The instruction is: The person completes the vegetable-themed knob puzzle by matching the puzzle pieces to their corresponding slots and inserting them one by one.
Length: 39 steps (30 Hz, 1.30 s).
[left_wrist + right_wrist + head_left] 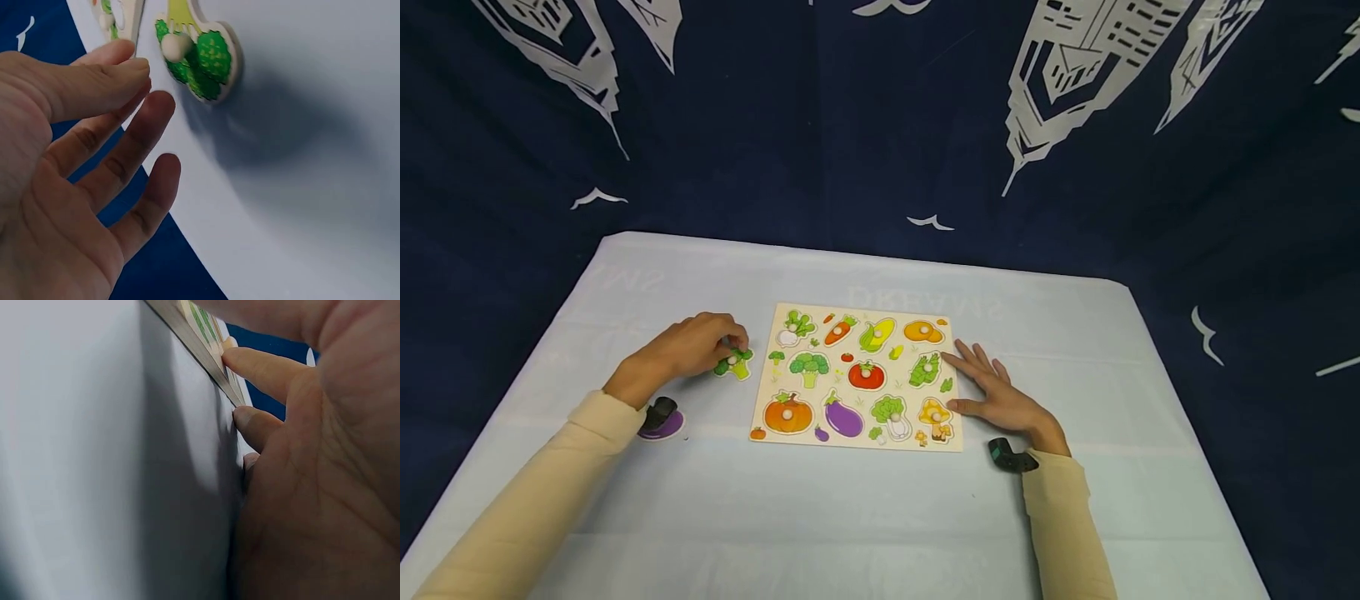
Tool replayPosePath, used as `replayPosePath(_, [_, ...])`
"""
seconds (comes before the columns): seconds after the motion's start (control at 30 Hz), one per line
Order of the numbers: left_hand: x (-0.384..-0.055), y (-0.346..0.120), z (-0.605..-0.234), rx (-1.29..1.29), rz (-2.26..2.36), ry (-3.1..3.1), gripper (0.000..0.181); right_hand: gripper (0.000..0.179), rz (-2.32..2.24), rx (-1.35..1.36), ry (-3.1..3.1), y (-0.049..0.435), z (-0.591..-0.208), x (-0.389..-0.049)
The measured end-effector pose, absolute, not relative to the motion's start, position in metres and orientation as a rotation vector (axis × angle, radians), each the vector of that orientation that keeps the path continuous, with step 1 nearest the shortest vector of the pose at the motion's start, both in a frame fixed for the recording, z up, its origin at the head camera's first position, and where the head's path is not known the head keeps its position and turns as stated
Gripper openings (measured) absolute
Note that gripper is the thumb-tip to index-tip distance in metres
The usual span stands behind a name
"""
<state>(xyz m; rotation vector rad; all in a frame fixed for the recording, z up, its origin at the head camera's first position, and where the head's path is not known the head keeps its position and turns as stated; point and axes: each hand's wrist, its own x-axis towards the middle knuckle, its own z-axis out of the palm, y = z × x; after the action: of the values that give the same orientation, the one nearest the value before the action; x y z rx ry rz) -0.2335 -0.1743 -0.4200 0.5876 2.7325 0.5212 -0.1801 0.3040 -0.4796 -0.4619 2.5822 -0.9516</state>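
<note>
A wooden vegetable puzzle board (835, 311) lies flat on the table. Just left of it is a broccoli puzzle piece (740, 367) with a pale round knob. My left hand (703, 343) hovers over this piece. In the left wrist view, the thumb and index fingertip come together beside the broccoli piece (215, 59), apart from its knob, and the other fingers are loosely bent. My right hand (1000, 400) is spread at the board's right edge, with fingertips touching it. From the right wrist, the board's side edge (194, 347) shows under those fingers.
A purple eggplant piece (664, 425) lies left of the board, partly covered by the left wrist's black camera (660, 412). Knobbed pieces such as the pumpkin (790, 417) and tomato (863, 379) sit in the board. A dark blue printed cloth (820, 150) hangs behind the white-covered table (850, 517).
</note>
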Motion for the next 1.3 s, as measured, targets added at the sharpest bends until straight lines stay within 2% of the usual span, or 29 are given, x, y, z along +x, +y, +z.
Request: replayPosePath(1.3, [-0.235, -0.174, -0.426, 0.684, 0.511, 2.726, 0.018, 0.083, -0.959, -0.453, 2.579, 0.304, -0.478, -0.178])
